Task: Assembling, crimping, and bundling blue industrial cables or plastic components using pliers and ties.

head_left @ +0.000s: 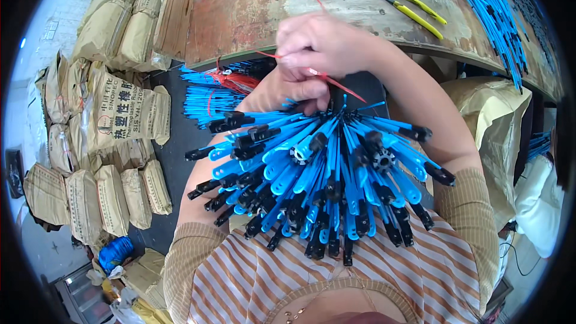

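Note:
A thick bundle of blue plastic strips with black ends [336, 174] fans out against my chest. My left hand [297, 87] is closed at its narrow far end, thumb and fingers pressed together. Just above it my right hand [318, 45] is closed, its fingers bent in a pinch. A red plastic tie [345, 88] passes between the two hands, with thin red ends showing beyond the fingers. Exactly how the tie runs round the bundle is hidden by the hands.
Yellow-handled pliers [411, 9] lie on the worn wooden table [240, 12]. More blue strips [489, 18] lie at the far right. Tied blue bundles and red ties [234, 81] sit below the table edge. Brown paper sacks [120, 108] are stacked at the left.

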A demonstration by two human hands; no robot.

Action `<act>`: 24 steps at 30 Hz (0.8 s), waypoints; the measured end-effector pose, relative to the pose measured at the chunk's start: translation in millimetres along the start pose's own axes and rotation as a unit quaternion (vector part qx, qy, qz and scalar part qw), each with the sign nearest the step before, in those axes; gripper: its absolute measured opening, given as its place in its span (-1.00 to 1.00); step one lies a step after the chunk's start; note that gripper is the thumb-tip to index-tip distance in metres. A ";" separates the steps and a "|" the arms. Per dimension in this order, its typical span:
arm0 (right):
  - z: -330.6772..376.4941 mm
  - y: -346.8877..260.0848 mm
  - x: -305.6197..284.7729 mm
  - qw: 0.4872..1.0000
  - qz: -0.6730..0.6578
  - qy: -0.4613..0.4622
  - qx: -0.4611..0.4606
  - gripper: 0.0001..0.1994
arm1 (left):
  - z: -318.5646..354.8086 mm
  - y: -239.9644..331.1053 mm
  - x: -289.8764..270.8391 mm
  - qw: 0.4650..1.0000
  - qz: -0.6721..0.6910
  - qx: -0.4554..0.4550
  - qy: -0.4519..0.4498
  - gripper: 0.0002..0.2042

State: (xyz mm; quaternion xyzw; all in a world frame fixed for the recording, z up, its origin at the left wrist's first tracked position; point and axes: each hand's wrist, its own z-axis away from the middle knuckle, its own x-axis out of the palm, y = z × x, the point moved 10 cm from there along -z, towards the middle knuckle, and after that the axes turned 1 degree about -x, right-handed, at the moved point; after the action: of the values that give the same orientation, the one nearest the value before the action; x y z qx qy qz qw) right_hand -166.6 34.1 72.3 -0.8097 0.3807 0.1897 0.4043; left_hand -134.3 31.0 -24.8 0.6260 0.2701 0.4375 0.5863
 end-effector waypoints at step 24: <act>98.5 31.4 48.7 0.752 -0.488 0.096 0.433 -0.77 | 17.4 78.7 -2.3 0.847 -0.468 0.163 0.192 -0.85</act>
State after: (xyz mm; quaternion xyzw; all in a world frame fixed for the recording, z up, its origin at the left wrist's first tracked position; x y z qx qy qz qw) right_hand -159.6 78.2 -32.9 -0.6380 0.0118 -0.2973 0.7103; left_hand -134.2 7.3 52.2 0.4151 0.7056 0.1723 0.5479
